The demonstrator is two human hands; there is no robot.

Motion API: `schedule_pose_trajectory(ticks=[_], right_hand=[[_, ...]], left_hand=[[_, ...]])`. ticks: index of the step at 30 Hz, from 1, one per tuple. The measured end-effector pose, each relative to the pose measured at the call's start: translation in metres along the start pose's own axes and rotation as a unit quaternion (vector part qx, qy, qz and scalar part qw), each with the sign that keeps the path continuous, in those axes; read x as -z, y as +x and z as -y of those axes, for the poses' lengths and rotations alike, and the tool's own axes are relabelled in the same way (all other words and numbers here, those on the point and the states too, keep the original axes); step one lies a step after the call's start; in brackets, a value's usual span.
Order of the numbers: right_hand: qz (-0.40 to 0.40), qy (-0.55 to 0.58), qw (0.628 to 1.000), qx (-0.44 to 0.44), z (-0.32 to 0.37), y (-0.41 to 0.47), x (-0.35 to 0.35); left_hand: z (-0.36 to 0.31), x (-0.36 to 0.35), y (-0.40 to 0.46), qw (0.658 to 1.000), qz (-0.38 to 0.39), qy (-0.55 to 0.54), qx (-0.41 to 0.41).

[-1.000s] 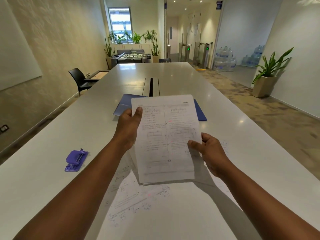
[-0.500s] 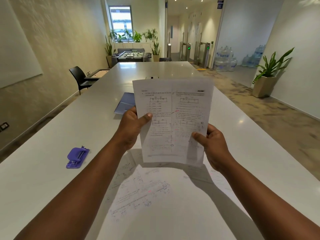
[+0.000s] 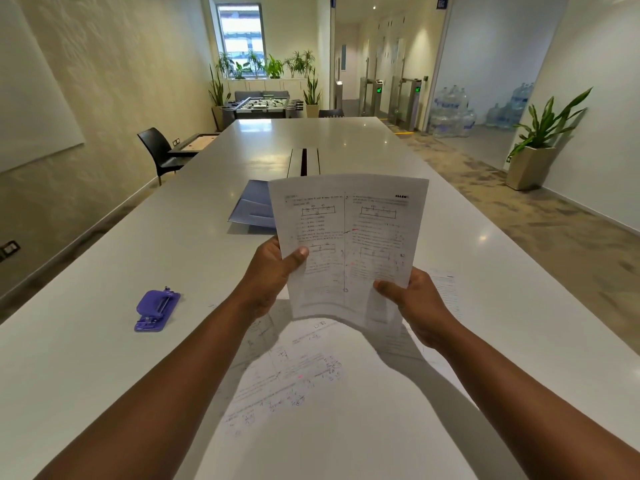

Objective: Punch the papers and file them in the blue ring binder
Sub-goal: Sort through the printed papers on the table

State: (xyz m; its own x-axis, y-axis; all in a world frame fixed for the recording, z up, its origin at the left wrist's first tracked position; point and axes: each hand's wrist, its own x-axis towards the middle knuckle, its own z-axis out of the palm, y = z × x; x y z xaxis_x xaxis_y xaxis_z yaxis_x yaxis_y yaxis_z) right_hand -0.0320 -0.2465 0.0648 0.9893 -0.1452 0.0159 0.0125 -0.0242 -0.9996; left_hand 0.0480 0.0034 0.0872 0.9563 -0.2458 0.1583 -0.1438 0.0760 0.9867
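Note:
I hold a stack of printed papers [image 3: 349, 237] upright above the white table [image 3: 104, 341]. My left hand [image 3: 273, 271] grips the stack's left edge, thumb on the front. Gripping the lower right corner is my right hand [image 3: 412, 303]. Behind the stack lies the blue ring binder [image 3: 252, 206], mostly hidden by the papers. A purple hole punch [image 3: 156, 310] sits on the table to the left of my left arm. More loose sheets [image 3: 298, 386] lie flat on the table under my arms.
A cable slot [image 3: 304, 161] runs along the table's middle beyond the binder. A black chair [image 3: 157, 150] stands at the table's left side. A potted plant [image 3: 536, 150] stands by the right wall, with water bottles [image 3: 453, 112] farther back.
Both hands lifted the stack from a low tilt to upright, then lowered it slightly. My left hand slid from the top corner to the left edge.

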Motion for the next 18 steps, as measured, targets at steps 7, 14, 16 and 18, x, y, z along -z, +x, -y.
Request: schedule_pose_trajectory(ticks=[7, 14, 16, 18], right_hand=[[-0.005, -0.033, 0.999, -0.035, -0.006, -0.004, -0.003], [0.002, -0.034, 0.999, -0.04, -0.005, -0.001, 0.005], [0.02, -0.05, 0.997, -0.047, -0.008, -0.003, 0.005], [0.024, -0.088, 0.994, -0.059, -0.011, -0.003, 0.008]], left_hand=[[0.016, -0.005, -0.004, 0.999, 0.004, 0.039, 0.031], [0.011, -0.003, 0.004, 0.999, 0.008, 0.042, 0.028], [0.018, -0.003, 0.005, 0.997, -0.004, 0.064, 0.045], [0.029, -0.006, 0.006, 0.994, -0.016, 0.082, 0.074]])
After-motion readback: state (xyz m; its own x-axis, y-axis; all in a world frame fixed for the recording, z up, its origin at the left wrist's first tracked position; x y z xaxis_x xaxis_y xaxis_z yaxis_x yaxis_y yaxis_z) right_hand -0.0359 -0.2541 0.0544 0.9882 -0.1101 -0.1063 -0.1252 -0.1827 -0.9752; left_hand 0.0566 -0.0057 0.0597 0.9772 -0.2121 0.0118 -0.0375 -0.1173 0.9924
